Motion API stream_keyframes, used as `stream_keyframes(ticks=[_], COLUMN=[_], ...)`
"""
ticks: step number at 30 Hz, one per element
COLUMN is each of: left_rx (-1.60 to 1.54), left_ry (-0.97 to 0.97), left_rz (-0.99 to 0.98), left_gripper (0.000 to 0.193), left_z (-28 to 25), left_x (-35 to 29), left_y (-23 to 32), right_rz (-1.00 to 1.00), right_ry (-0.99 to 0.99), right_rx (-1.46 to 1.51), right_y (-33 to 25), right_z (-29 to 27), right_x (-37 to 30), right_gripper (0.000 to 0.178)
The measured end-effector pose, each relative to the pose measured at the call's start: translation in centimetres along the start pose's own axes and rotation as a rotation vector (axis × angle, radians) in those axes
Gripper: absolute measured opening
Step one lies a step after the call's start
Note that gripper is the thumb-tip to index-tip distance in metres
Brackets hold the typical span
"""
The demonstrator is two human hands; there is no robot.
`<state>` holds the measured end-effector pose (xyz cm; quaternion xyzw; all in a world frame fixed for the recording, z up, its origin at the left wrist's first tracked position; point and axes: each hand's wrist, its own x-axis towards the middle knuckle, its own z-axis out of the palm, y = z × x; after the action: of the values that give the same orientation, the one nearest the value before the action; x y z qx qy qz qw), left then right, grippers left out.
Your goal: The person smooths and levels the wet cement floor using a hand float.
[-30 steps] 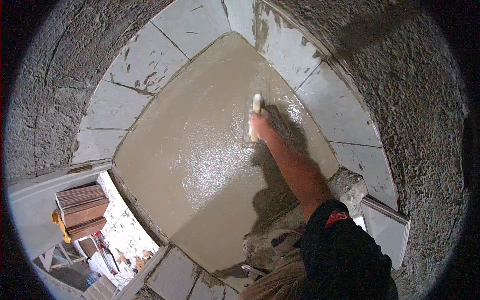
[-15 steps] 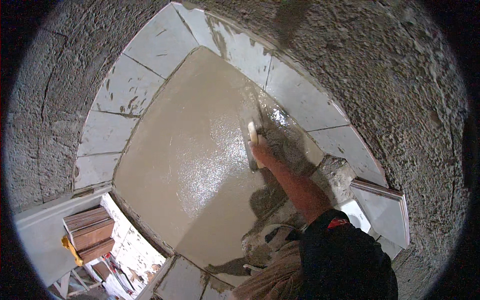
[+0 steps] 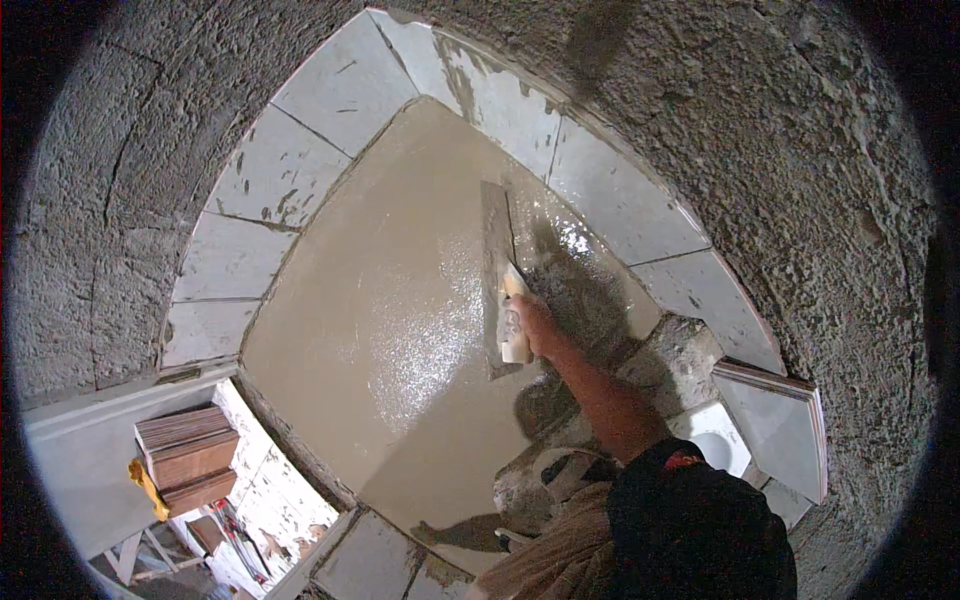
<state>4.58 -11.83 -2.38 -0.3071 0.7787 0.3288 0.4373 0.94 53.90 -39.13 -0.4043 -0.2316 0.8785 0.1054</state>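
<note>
Trowel [image 3: 495, 230], one, long flat blade, lying on the pale wet mortar [image 3: 330, 310], right of the middle of the poured surface; long axis running away from the person, near end just left of the forearm, far end toward the upper corner. Handle [image 3: 516, 345], one, cream-coloured, set along the blade in nearly the same direction. Right hand [image 3: 535, 325], one, bare, closed around the handle from its right side; the blade passes beneath and to the left of it, with a long stretch reaching beyond the knuckles. Whether the blade lies fully flat or has one edge raised: cannot tell. Right forearm [image 3: 610, 405], entering from the lower right, meeting the blade's line at a slant. Left hand: out of view, state cannot be told; the right is the only one at the tool. Mortar sheen: bright patch left of the blade, arm's shadow to its right. Pale tiles [image 3: 255, 175], smeared, bordering the mortar at left, upper right and bottom. Rough wall [image 3: 800, 200], grey, behind the tiles. Leaning tile stack [image 3: 775, 430], lower right, beside a white basin-like fixture [image 3: 712, 440]. Brown-edged stack [image 3: 190, 450], lower left, yellow item [image 3: 148, 488] beside it. Dark sleeve [image 3: 700, 530], one.
</note>
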Motion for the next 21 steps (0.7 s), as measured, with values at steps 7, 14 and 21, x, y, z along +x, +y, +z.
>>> stream_keyframes(ticks=[7, 14, 21], left_rx=[-0.063, -0.094, 0.029], left_ry=[0.001, -0.027, 0.066], left_rz=[0.067, 0.131, -0.008], left_gripper=[0.052, 0.058, 0.054], left_z=[-0.4, -1.0, 0.6], left_x=[0.4, 0.7, 1.0], left_y=[-0.1, -0.6, 1.8], right_rz=[-0.307, -0.516, -0.353], right_ry=[0.188, 0.745, 0.832], right_rx=[-0.43, -0.92, -0.696], right_y=[0.2, 0.4, 2.8], right_z=[3.7, 7.5, 7.9], right_x=[9.6, 12.1, 7.8], right_gripper=[0.026, 0.039, 0.043])
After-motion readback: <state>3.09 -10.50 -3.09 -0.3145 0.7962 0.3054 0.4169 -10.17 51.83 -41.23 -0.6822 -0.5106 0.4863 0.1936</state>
